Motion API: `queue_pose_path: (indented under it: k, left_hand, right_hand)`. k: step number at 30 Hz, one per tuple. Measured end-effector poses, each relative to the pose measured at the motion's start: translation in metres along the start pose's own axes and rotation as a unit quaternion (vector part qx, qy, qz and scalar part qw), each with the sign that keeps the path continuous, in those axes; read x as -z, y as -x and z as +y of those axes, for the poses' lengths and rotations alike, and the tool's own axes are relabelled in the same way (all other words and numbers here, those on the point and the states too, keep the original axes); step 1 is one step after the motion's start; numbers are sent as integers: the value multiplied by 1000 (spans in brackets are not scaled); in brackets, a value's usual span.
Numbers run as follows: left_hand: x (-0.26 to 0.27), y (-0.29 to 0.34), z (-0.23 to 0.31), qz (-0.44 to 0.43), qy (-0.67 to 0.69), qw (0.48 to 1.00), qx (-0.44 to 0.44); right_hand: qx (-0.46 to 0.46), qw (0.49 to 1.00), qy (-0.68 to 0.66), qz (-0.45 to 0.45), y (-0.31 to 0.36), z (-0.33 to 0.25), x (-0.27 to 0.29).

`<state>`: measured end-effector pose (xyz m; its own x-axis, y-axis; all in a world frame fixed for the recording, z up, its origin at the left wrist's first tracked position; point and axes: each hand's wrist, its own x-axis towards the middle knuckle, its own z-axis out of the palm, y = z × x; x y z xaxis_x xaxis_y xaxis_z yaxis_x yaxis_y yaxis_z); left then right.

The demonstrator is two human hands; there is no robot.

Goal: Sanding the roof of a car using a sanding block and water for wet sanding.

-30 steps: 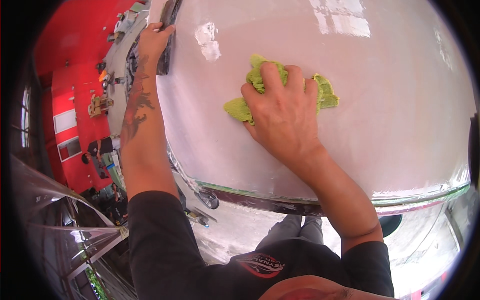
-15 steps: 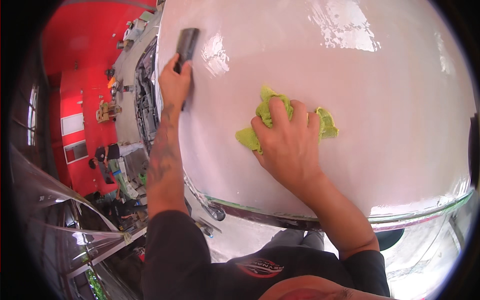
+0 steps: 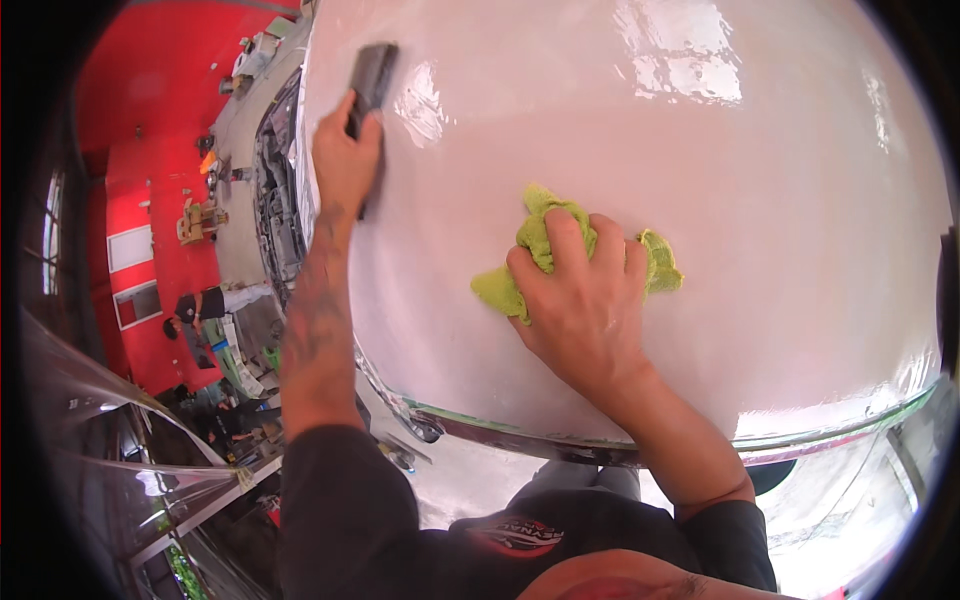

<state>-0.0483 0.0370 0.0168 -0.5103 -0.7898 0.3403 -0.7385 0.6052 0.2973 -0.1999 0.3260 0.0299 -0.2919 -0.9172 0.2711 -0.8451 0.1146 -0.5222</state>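
Observation:
My left hand is closed around a long dark sanding block, which lies lengthwise on a car's broad, pale, glossy roof panel near its left edge. Wet-looking bright patches show on the paint. To the right and closer to me, my right hand presses down on a crumpled yellow-green cloth. The fingers are curled over the cloth, and its corners stick out on both sides of the hand. Part of the block is hidden behind my left hand.
Green masking runs along the panel's near edge. Beyond the left edge is another vehicle with an exposed engine bay. A person in dark clothing is farther left, by a red wall. Plastic sheeting hangs at lower left.
The left hand and block have slid slightly away from me. My right hand and the cloth have shifted a little toward me. The view has turned slightly, moving the background left.

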Motion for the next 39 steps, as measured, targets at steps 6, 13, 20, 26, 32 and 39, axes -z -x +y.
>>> queue_pose_path:
  k: [6, 13, 20, 26, 32, 39]
  left_hand:
    - [-16, -11, 4, -40, -43, 993, 102]
    - [10, 29, -15, -42, 25, 998, 34]
    - [-9, -59, -85, -31, -115, 983, 141]
    - [12, 60, -15, -29, -58, 993, -94]
    - [3, -64, -80, -76, -191, 973, 101]
    - [6, 71, -21, -79, -60, 994, -45]
  right_hand:
    - [-9, 1000, -2, -21, 2, 9, -3]
    - [-7, 1000, 0, -25, 2, 3, 4]
    - [-8, 1000, -4, -14, 2, 4, -3]
    - [-11, 999, 16, -31, 3, 7, 6]
    - [-9, 1000, 5, -9, 1, 0, 1]
    - [-17, 999, 23, -26, 2, 10, 3]
